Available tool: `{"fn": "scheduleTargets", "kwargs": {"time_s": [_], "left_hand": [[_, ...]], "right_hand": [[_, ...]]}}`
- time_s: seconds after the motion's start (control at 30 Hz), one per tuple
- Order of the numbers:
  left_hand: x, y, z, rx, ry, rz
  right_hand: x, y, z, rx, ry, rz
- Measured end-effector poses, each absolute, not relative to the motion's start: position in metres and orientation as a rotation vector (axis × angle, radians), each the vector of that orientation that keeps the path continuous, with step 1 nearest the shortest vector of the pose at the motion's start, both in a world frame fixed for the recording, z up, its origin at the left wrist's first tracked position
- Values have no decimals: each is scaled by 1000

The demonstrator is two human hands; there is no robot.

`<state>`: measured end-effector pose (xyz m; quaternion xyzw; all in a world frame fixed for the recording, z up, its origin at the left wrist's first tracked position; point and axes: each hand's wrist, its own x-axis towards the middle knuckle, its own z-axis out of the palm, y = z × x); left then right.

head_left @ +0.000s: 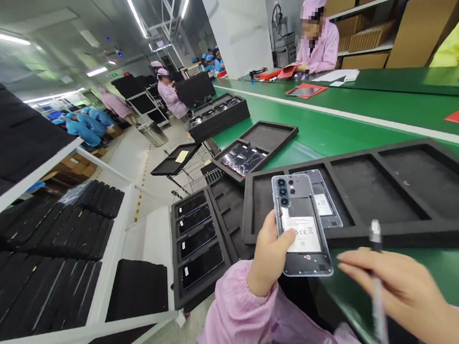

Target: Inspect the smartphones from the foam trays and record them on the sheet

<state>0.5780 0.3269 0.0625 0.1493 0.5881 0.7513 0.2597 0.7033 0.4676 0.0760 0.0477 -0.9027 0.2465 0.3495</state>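
My left hand [271,250] grips a smartphone [302,237] by its lower left side, the thumb lying on the white label. The phone's back faces me, with the camera lenses at the top. A second phone [332,210] lies behind it in a compartment of the black foam tray [393,226]. To the right of the held phone, my right hand [396,283] is closed around a slim pen-like tool [378,308] with a pale tip pointing up. The tool is blurred, and its exact kind cannot be made out. Its tip is apart from the phone.
Another foam tray [187,286] at lower left holds several dark phones. A smaller tray [270,135] of wrapped items and a foam box [220,120] stand farther back on the green bench [339,117]. Racks of black trays [37,262] fill the left. A co-worker in pink [325,44] sits opposite.
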Motion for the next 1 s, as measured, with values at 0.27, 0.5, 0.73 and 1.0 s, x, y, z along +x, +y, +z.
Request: {"fn": "scheduleTargets", "kwargs": {"time_s": [0.27,0.5,0.73,1.0], "left_hand": [[576,333,48,412,1679,1977],[574,334,45,379,1748,1932],[576,336,42,295,1699,1951],[576,332,46,447,1679,2022]], "right_hand": [[677,461,44,382,-2447,521],[671,466,41,478,-2473,553],[673,470,30,497,-2521,590],[678,472,49,381,-2479,885]]}}
